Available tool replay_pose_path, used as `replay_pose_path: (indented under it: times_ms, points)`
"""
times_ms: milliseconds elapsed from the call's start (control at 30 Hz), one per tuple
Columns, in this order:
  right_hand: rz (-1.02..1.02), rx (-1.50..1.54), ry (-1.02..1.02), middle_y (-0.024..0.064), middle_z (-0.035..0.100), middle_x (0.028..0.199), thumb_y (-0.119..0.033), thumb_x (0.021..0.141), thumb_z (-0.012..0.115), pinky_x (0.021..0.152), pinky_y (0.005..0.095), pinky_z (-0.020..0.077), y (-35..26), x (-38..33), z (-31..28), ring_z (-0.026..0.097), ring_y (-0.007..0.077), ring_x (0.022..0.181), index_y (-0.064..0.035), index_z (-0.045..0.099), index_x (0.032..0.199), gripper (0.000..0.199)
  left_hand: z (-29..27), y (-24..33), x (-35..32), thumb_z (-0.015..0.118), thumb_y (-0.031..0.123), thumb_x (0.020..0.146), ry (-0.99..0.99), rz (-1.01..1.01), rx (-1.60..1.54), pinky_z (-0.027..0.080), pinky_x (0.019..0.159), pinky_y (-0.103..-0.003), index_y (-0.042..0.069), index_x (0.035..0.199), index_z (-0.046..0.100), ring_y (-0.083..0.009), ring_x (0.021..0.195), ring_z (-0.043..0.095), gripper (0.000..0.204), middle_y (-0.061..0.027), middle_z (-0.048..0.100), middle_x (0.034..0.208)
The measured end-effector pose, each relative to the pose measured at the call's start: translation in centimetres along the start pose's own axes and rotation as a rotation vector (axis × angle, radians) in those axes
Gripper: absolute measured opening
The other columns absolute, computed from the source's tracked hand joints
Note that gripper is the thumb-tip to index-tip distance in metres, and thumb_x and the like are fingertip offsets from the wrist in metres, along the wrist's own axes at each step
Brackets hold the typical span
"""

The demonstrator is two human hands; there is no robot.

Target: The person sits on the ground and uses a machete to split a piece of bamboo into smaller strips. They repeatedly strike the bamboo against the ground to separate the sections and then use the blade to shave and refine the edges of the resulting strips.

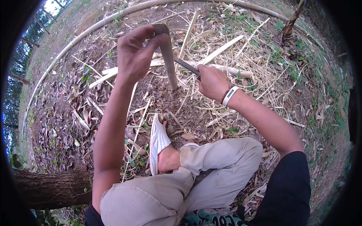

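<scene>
My left hand [132, 56] pinches the top end of a brownish wooden stake [168, 62], perhaps a length of split bamboo, between thumb and fingers. The stake stands nearly upright, its lower end at the ground in front of me. In my right hand [215, 83] is a knife [184, 64] with a long dark blade, gripped in a closed fist. That blade slants up to the left and crosses the stake partway along, its far part hidden behind the wood. Whether the edge touches the stake I cannot tell.
Pale strips [222, 49] and curly shavings [260, 75] litter the ground among dry leaves. My foot in a white slipper [159, 139] is close below the stake. A log [52, 188] lies at the lower left. A long pale pole [102, 23] arcs across the far side.
</scene>
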State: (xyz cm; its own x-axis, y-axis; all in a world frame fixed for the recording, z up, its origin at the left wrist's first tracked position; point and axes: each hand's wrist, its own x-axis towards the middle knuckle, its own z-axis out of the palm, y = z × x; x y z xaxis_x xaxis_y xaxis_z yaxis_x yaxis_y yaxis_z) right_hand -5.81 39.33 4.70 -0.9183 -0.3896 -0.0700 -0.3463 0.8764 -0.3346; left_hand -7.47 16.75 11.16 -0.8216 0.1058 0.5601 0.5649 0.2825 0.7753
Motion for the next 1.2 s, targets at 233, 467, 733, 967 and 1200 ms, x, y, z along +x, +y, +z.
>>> replay_pose_path:
  times_ms: [233,467,733,967,1200]
  points:
    - [0.306,1.016,-0.668,0.0155,0.061,0.068,-0.011,0.079,0.061,0.061,0.0368,0.0532,2.0,0.5,0.5,0.061,0.0282,0.060,0.0004,0.056,0.089,0.016,0.2,-0.1,-0.1,0.070,0.008,0.087,0.029,-0.040,-0.092,0.054,0.081,-0.032,0.004,0.102,0.073,-0.0130,0.083,0.068,0.016,-0.0063,0.074,0.091]
    - [0.005,-0.009,0.087,0.0234,0.064,0.073,-0.010,0.079,0.059,0.069,0.0445,0.0532,1.5,0.5,5.4,0.065,0.0385,0.069,0.0031,0.057,0.085,0.015,-0.6,-1.1,0.0,0.072,0.012,0.087,0.051,-0.071,-0.086,0.054,0.086,-0.033,0.005,0.106,0.072,-0.0143,0.089,0.068,0.020,-0.0080,0.074,0.096]
    - [0.063,0.199,-0.287,0.0239,0.069,0.078,-0.003,0.079,0.056,0.056,0.0388,0.0567,2.2,1.4,8.3,0.071,0.0288,0.066,0.0042,0.058,0.092,0.015,0.1,-1.1,0.3,0.073,0.011,0.087,0.049,-0.037,-0.167,0.056,0.085,-0.032,-0.001,0.108,0.070,-0.0160,0.087,0.070,0.024,-0.0119,0.073,0.095]
    - [0.147,-0.062,-0.294,0.0242,0.068,0.091,-0.014,0.077,0.065,0.079,0.0435,0.0545,5.3,-0.6,11.1,0.069,0.0352,0.092,0.0019,0.061,0.099,0.027,0.2,-0.2,0.0,0.071,0.008,0.088,0.025,-0.009,-0.136,0.057,0.082,-0.031,-0.001,0.105,0.070,-0.0159,0.088,0.070,0.019,-0.0113,0.073,0.094]
    - [0.427,0.682,-0.018,0.0183,0.063,0.078,-0.018,0.074,0.068,0.070,0.0415,0.0493,5.1,-4.9,11.6,0.063,0.0337,0.075,0.0008,0.060,0.092,0.028,-4.1,-2.5,-1.2,0.067,0.008,0.091,0.183,-0.066,-0.153,0.056,0.085,-0.031,0.002,0.103,0.069,-0.0145,0.090,0.068,0.014,-0.0090,0.072,0.094]
